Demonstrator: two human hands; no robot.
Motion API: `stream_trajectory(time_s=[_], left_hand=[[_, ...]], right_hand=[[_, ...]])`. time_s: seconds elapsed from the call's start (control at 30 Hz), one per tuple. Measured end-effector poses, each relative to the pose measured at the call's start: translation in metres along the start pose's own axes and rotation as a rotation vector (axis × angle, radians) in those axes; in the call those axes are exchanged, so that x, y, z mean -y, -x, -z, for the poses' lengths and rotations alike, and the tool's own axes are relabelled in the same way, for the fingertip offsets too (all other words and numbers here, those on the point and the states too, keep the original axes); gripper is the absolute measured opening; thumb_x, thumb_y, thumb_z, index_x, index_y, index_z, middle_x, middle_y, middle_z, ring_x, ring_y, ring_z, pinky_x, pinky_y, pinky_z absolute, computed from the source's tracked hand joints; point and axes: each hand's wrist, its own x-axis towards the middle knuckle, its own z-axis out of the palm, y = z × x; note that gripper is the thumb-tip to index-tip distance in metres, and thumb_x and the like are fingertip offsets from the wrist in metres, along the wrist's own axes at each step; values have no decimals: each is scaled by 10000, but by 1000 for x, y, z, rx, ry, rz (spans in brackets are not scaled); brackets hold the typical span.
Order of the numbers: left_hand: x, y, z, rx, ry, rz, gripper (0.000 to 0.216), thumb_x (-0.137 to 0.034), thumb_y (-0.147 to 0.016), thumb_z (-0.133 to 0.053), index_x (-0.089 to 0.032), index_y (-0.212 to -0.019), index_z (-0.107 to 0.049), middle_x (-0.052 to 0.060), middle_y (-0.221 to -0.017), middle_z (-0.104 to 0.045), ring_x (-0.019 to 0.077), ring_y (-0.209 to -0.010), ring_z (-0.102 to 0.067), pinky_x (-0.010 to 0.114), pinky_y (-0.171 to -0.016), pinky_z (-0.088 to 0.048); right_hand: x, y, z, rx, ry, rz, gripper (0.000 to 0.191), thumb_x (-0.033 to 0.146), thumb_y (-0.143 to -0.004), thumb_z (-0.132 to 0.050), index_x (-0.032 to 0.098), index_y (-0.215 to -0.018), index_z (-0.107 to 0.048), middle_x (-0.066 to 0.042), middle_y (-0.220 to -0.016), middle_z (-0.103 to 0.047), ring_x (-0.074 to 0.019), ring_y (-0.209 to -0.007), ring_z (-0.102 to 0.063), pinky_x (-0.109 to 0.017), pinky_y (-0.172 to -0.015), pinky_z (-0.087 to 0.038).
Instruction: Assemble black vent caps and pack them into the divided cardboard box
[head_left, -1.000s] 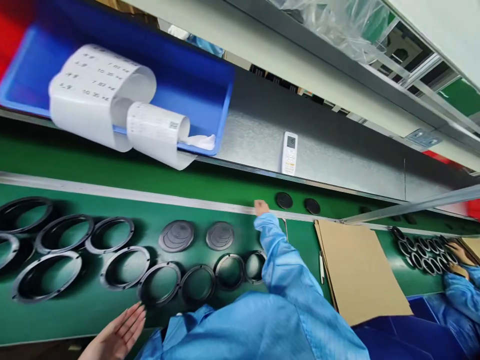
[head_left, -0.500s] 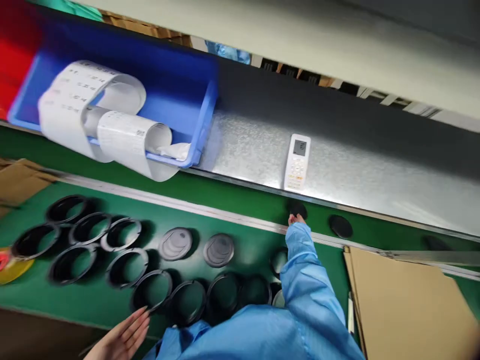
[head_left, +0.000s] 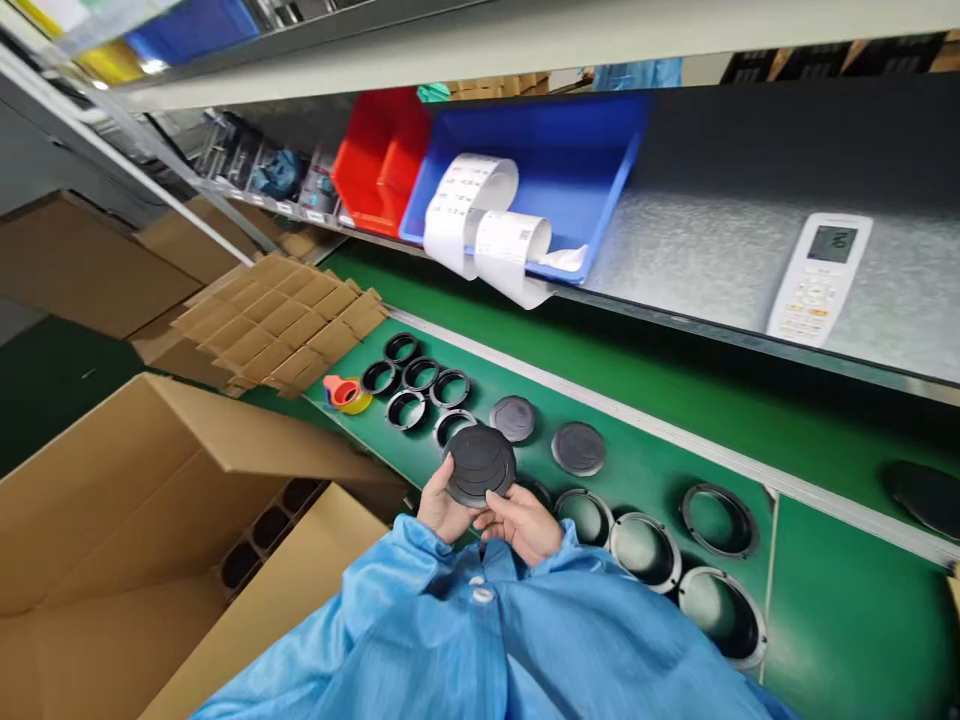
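Observation:
A round black vent cover (head_left: pixel 481 464) with curved lines across its face is held up in front of my body. My left hand (head_left: pixel 441 507) grips its left edge, thumb on the rim. On its lower right edge, my right hand (head_left: pixel 526 522) pinches it between thumb and fingers. Two similar covers, one dark grey disc (head_left: pixel 513 418) and another grey disc (head_left: pixel 578 470), lie on the green table just beyond. Black rings stand around them: a group with a ring (head_left: pixel 424 408) at the left, and others with a ring (head_left: pixel 752 535) at the right.
An open cardboard box (head_left: pixel 90 520) with dark round pieces inside stands at the left. Behind it are cardboard dividers (head_left: pixel 289 320) and tape rolls (head_left: pixel 351 397). On the metal shelf sit a red bin (head_left: pixel 364 170), a blue bin (head_left: pixel 577 130) with label rolls (head_left: pixel 514 240), and a white remote (head_left: pixel 819 280).
My view has swung left. My right hand has come back from the far side of the table with a black disc, and my left hand, open before, now grips the vent cover too.

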Motion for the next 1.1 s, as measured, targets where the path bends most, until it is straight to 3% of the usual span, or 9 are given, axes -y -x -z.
stream_trajectory(time_s=[0.03, 0.1, 0.2, 0.27, 0.4, 0.67, 1.1], left_hand=[[-4, 6, 5, 2, 43, -11, 495, -517, -942, -525, -108, -1178, -673, 163, -1164, -713, 350, -1205, -599, 528, -1068, -454], [-10, 18, 11, 43, 136, -69, 502, -508, -982, -441, -124, -1221, -658, 142, -1189, -712, 331, -1273, -559, 539, -1131, -389], [-14, 35, 16, 171, 199, -75, 550, -552, -1002, -369, -160, -1296, -619, 138, -1292, -669, 326, -1368, -473, 589, -1185, -272], [-13, 44, 18, 257, 198, -12, 633, -632, -978, -347, -166, -1320, -604, 162, -1344, -632, 351, -1394, -436, 639, -1177, -235], [-9, 57, 24, 319, 197, 37, 719, -716, -921, -351, -183, -1336, -595, 182, -1366, -610, 378, -1388, -437, 673, -1159, -233], [-10, 69, 29, 263, 149, 66, 763, -720, -884, -445, -171, -1410, -510, 230, -1362, -591, 431, -1305, -510, 725, -1077, -309], [-17, 72, 36, 157, 207, 205, 831, -773, -873, -366, -177, -1441, -476, 238, -1343, -594, 449, -1277, -523, 717, -1027, -364]], right_hand=[[-2, 1, -4, 19, 145, 6, 490, 517, -706, -811, 157, -998, -654, -69, -913, -723, -155, -724, -687, -260, -604, -566], [4, 3, -4, -94, 502, 132, 382, 473, -748, -762, 170, -958, -664, -66, -909, -697, -187, -767, -669, -342, -691, -578], [24, 7, -7, -345, 991, 557, 295, 402, -906, -583, 217, -1109, -690, -100, -1093, -643, -237, -1039, -605, -456, -970, -504], [32, 9, -15, -318, 1213, 753, 329, 370, -971, -498, 287, -1236, -674, -96, -1297, -551, -249, -1236, -485, -475, -1099, -401], [27, 6, -33, -247, 1483, 793, 336, 384, -1008, -451, 322, -1218, -706, -74, -1408, -462, -269, -1324, -354, -480, -1144, -343], [11, -2, -35, -144, 1443, 690, 524, 479, -1043, -287, 246, -1091, -753, -86, -1394, -490, -262, -1319, -331, -476, -1166, -295], [-1, 4, -45, -192, 1297, 614, 653, 612, -1019, -209, 261, -1104, -753, -86, -1359, -527, -244, -1294, -397, -452, -1152, -310]])
